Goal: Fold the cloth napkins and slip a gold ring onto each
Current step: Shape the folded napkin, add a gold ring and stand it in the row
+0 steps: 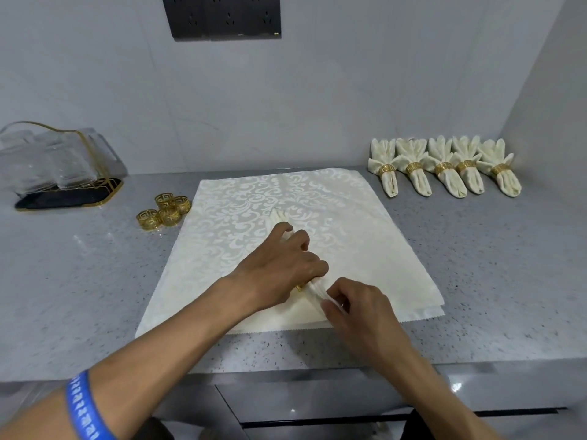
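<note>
1. Where the grey speckled desk (pixel 95 281) meets a pale grey wall, a black socket panel (pixel 222 15) is set high up, and a glossy grey drawer front runs below the desk edge.
2. At the left back stands a clear holder with gold trim on a black base (pixel 66 195); four loose gold rings (pixel 163 211) sit clustered just beside the flat napkin's left edge.
3. Five finished napkins (pixel 444 166), each cinched by a gold ring, lie in a row at the right back, well apart from the hands.
4. A cream damask napkin (pixel 365 223) lies spread flat mid-desk, with at least one more layer showing under its near right corner.
5. On it lies a gathered napkin (pixel 313 289); the left hand (pixel 279 265) curls its fingers over it, with a gold ring (pixel 300 286) peeking out beneath them.
6. The right hand (pixel 359 308) pinches the gathered folds just beside that ring.
7. A blue wristband (pixel 84 408) circles the left forearm.
</note>
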The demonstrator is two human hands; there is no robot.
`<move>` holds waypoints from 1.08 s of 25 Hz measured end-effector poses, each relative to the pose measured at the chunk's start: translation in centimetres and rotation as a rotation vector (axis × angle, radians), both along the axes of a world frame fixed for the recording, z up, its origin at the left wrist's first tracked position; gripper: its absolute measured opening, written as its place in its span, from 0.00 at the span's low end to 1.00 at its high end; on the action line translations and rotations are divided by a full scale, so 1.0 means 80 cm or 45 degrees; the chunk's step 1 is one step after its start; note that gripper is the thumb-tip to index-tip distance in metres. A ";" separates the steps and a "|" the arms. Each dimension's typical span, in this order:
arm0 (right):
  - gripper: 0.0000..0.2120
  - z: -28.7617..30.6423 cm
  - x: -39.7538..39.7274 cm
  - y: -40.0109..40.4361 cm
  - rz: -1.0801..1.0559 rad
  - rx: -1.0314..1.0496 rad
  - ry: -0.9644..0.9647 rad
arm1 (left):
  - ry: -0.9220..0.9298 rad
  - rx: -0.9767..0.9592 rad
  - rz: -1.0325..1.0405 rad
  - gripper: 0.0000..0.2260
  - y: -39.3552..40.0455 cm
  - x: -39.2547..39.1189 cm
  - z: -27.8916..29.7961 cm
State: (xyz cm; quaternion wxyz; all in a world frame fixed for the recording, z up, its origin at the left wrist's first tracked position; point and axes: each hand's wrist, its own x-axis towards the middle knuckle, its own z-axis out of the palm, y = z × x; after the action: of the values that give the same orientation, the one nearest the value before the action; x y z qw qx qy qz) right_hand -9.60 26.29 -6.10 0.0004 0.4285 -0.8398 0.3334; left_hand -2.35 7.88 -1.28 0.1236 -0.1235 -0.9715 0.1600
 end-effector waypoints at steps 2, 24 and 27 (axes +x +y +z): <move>0.07 -0.007 0.014 -0.003 -0.083 -0.034 -0.051 | -0.011 -0.006 -0.030 0.25 -0.002 0.002 -0.009; 0.08 0.000 -0.059 -0.054 -0.044 -0.348 -0.298 | 0.218 1.477 0.683 0.05 -0.041 0.031 -0.047; 0.11 -0.029 -0.052 -0.030 -0.037 -0.235 0.130 | 0.276 1.337 0.764 0.04 -0.034 0.048 -0.064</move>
State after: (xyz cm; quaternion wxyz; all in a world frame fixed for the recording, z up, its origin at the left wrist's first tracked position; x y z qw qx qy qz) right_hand -13.79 23.88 -8.39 0.0874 0.4308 -0.8105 0.3872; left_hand 1.51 5.17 -6.39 0.2155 0.2496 -0.8949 -0.3006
